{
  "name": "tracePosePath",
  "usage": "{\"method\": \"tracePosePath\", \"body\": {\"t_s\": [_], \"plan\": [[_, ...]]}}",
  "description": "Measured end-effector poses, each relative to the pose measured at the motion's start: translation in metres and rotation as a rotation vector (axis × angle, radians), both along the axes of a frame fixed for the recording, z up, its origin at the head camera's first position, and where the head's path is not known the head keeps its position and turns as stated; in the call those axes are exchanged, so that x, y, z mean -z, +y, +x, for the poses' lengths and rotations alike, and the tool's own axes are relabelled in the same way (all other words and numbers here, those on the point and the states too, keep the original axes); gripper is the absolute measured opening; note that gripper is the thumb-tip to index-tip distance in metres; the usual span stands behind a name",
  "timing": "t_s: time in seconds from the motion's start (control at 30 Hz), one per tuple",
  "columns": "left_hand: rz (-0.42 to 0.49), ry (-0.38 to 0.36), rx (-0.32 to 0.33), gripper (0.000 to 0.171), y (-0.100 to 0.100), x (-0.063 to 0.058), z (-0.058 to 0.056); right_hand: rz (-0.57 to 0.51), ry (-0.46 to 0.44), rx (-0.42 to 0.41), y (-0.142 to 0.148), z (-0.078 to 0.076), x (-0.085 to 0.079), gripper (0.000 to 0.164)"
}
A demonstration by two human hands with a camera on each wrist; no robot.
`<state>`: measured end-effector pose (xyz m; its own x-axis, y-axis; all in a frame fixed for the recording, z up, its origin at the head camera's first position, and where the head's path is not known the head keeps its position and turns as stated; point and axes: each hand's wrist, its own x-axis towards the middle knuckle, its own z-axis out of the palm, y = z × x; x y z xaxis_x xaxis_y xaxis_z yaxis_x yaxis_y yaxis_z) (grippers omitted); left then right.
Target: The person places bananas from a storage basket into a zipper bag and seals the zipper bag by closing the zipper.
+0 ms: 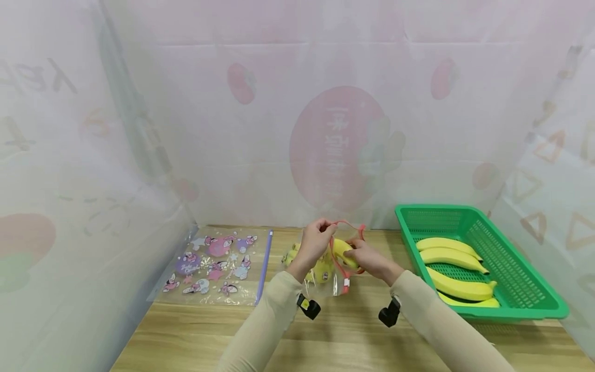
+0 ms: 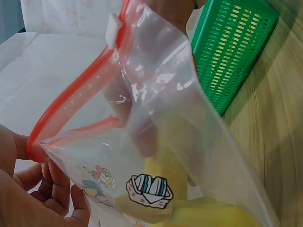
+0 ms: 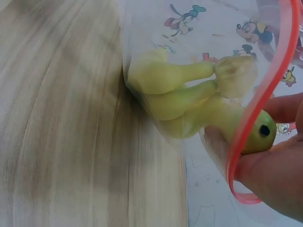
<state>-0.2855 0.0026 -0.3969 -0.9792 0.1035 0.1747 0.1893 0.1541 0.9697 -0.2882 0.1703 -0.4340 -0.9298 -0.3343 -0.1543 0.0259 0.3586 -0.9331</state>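
Note:
A clear zip bag [image 1: 334, 288] with a red zipper edge and cartoon prints stands on the table. My left hand [image 1: 314, 245] pinches the red edge at the bag's opening, thumb against fingers in the left wrist view. Through the open mouth reaches my right hand [image 1: 373, 260], gripping a yellow banana [image 1: 343, 250] by its dark-tipped end [image 3: 263, 134]. Inside the bag lie more bananas [image 3: 158, 75], blurred by the plastic. A white slider [image 2: 112, 31] sits on the red zipper.
On the right, a green basket [image 1: 530, 312] holds several bananas [image 1: 457, 285]. Left of my hands, a flat clear bag [image 1: 218, 281] with a purple zipper and pink cartoon prints lies on the wooden table [image 1: 186, 336]. Printed cloth [image 1: 260, 155] hangs behind and on both sides.

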Motion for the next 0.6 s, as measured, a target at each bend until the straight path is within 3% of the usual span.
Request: {"method": "tracePosePath", "body": {"t_s": [0.17,0.37,0.6], "plan": [[0.005,0.009,0.014,0.015,0.001,-0.001,0.001,-0.004,0.022,0.028,-0.007,-0.002,0.002,0.045],[0.018,0.009,0.014,0.016,0.002,0.001,0.0,0.166,0.095,0.071,-0.012,-0.004,0.002,0.046],[0.038,-0.012,0.015,0.016,0.002,-0.002,0.0,0.071,0.078,-0.02,-0.008,-0.009,0.001,0.041]]}}
